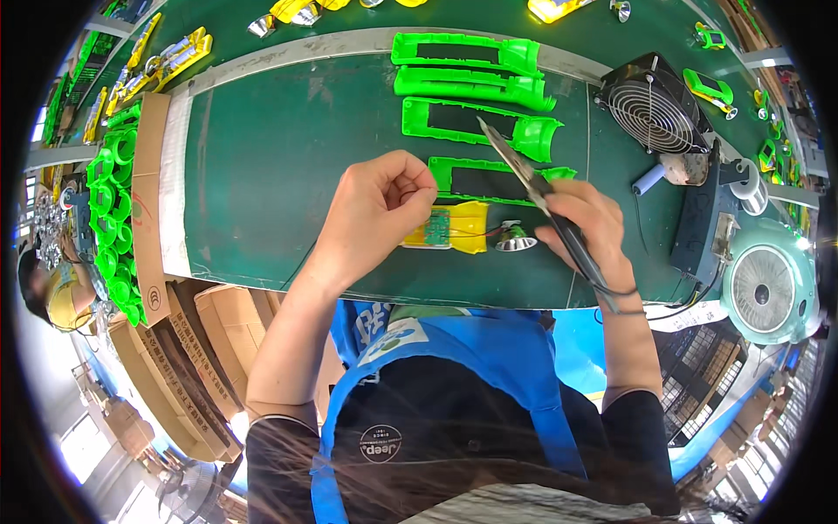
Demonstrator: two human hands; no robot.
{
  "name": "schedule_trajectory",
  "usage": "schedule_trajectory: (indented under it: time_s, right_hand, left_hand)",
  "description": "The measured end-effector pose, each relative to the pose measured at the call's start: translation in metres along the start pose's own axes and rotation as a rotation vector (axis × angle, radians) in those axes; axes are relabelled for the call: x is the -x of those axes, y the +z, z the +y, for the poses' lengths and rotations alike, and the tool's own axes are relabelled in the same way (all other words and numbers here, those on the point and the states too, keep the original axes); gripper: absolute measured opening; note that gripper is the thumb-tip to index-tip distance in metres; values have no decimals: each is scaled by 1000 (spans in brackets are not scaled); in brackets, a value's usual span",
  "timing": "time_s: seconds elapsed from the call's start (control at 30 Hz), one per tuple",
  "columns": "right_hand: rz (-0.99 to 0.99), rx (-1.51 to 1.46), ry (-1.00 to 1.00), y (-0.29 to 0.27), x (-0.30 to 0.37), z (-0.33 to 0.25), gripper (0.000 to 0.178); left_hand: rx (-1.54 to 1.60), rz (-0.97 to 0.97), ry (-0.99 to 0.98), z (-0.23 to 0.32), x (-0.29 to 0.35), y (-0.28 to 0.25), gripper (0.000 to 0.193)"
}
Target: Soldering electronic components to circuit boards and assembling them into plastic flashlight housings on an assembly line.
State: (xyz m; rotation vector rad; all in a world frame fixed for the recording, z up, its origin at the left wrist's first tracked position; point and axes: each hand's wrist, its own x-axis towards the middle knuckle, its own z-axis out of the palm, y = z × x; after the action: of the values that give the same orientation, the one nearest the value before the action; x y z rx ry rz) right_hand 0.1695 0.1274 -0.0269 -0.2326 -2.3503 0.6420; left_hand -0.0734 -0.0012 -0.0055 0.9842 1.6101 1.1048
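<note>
My left hand (380, 210) is closed, its thumb and fingertips pinched together; what they hold, if anything, is hidden. Just beside it lies a yellow battery pack (471, 229) with a small green circuit board (438, 227). Thin wires run from the pack to a silver lamp reflector (515, 237). My right hand (589, 218) grips what looks like a soldering iron (567, 236), with a black handle and tapered metal tip. That tip points up and left, over the green plastic housings. The nearest green housing (445, 179) lies behind the battery pack, beyond my fingers.
More green housings (419, 118) lie in a row farther back. At right stand a black fan (655, 105), a dark blue box (698, 227) and a pale green fan (761, 293). A carton (150, 201) with green parts (113, 210) stands left. Yellow lamp parts (179, 57) lie beyond.
</note>
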Motion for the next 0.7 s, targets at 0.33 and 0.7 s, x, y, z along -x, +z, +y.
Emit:
schedule_trajectory:
  time_s: [0.33,0.7]
  right_hand:
    - [178,-787,997,-7,-1,-5,27]
    - [129,-796,1141,1,-7,3,27]
  left_hand:
    - [-944,-259,689,9,-52,-7,11]
    - [-920,-349,780,6,-63,-15,11]
